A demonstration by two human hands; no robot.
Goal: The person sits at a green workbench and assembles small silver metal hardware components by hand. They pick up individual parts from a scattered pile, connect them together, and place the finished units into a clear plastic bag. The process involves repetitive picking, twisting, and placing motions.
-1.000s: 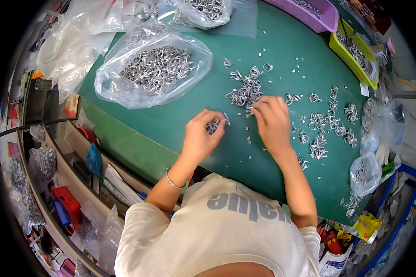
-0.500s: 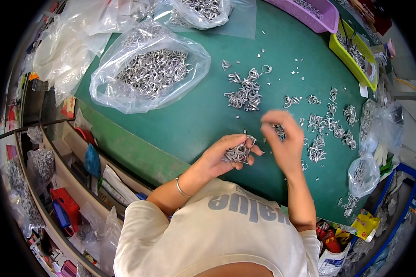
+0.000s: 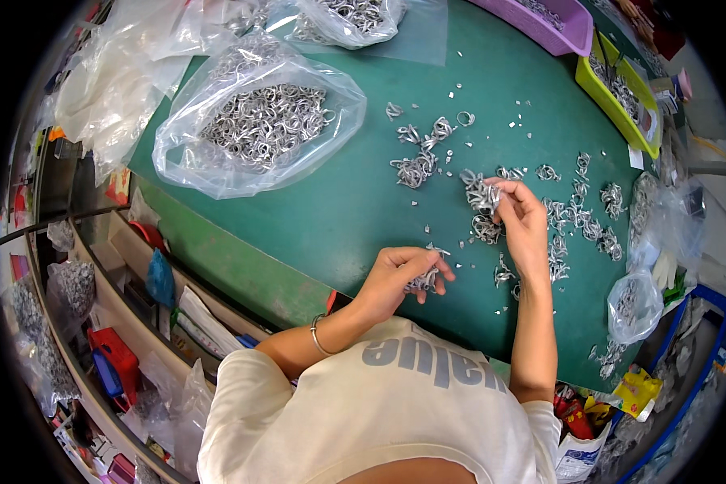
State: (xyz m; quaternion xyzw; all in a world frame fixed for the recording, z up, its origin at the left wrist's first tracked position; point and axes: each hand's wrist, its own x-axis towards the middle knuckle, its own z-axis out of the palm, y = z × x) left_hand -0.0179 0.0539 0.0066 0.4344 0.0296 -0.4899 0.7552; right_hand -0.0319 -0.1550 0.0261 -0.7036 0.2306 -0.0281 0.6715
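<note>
Between edge (image 3: 333,287) and open tabletop (image 3: 355,194), the left grip (image 3: 399,278) holds rings (image 3: 423,281).

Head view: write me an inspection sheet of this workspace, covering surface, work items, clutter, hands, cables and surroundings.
Surface: green tabletop, partly covered.
Work items: silver rings in loose piles; more in a clear bag; metal pieces in the purple basket and yellow-green basket.
Clutter: pale chips scattered about; crumpled clear plastic, upper left.
Hands: left hand curled around rings; right hand gripping a ring cluster.
Cables: nothing clearly seen.
Surroundings: packed shelving, left; blue frame, right.
</note>
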